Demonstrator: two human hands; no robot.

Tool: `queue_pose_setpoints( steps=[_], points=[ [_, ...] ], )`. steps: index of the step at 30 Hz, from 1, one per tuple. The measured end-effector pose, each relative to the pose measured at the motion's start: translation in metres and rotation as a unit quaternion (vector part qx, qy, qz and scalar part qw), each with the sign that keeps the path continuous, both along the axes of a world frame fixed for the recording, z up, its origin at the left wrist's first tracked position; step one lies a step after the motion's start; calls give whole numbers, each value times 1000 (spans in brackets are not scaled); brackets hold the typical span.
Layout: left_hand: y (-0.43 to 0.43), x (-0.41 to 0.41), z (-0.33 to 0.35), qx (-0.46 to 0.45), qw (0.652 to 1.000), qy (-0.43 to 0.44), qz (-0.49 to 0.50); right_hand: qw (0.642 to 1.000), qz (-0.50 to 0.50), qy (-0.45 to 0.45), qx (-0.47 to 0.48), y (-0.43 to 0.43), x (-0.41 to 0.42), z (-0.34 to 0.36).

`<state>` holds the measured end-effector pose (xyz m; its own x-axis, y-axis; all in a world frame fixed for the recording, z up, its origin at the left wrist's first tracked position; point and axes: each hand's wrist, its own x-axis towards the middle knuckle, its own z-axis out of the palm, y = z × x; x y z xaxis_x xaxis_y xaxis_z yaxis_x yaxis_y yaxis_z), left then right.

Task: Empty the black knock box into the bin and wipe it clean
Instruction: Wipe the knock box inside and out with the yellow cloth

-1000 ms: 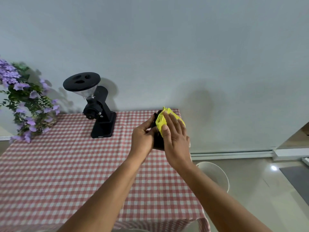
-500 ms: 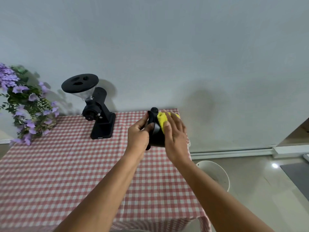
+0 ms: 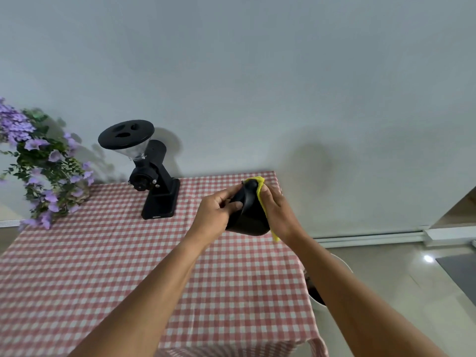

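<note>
The black knock box (image 3: 248, 215) is held tipped on its side above the far right part of the checked table, its mouth turned to the right. My left hand (image 3: 215, 216) grips its left side, thumb on the rim. My right hand (image 3: 279, 212) presses a yellow cloth (image 3: 259, 188) against the box's open side; most of the cloth is hidden under the palm, with a corner showing below the wrist. The white bin (image 3: 343, 264) stands on the floor beside the table's right edge, mostly hidden behind my right forearm.
A black coffee grinder (image 3: 154, 186) with a clear hopper stands at the back of the red-and-white checked tablecloth (image 3: 103, 266). Purple flowers (image 3: 38, 166) hang at the far left. A grey wall runs behind, with tiled floor to the right.
The box has tilted further, showing more of its black underside. My right hand and the cloth have slid down over its mouth. Both hands stay near the table's back right corner.
</note>
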<state>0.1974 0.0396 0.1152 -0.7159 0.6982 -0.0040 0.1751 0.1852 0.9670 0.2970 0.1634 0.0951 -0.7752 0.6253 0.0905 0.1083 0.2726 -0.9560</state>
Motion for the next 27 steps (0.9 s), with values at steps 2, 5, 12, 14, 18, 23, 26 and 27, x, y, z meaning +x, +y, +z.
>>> queue_pose_setpoints(
  steps=[2,5,12,14,18,23,26,27],
  points=[
    [-2,0,3,1,999,33,-11,1000,6,26,-16,-1,3,5],
    [0,2,6,6,998,57,-14,994,-46,98,-35,-15,9,13],
    [4,14,-6,44,998,0,46,984,-132,89,76,-26,20,-7],
    [5,12,-10,45,997,-9,63,973,-109,108,172,-28,24,-14],
    [7,7,-9,48,997,-3,67,981,-122,123,91,-28,27,-14],
    [5,1,-5,14,999,29,-5,944,-204,198,-170,-6,16,13],
    [3,2,-2,-6,998,44,-54,985,-53,134,-95,-5,16,17],
    [3,3,-1,-12,997,49,-60,988,-11,126,-92,-4,18,17]
  ],
)
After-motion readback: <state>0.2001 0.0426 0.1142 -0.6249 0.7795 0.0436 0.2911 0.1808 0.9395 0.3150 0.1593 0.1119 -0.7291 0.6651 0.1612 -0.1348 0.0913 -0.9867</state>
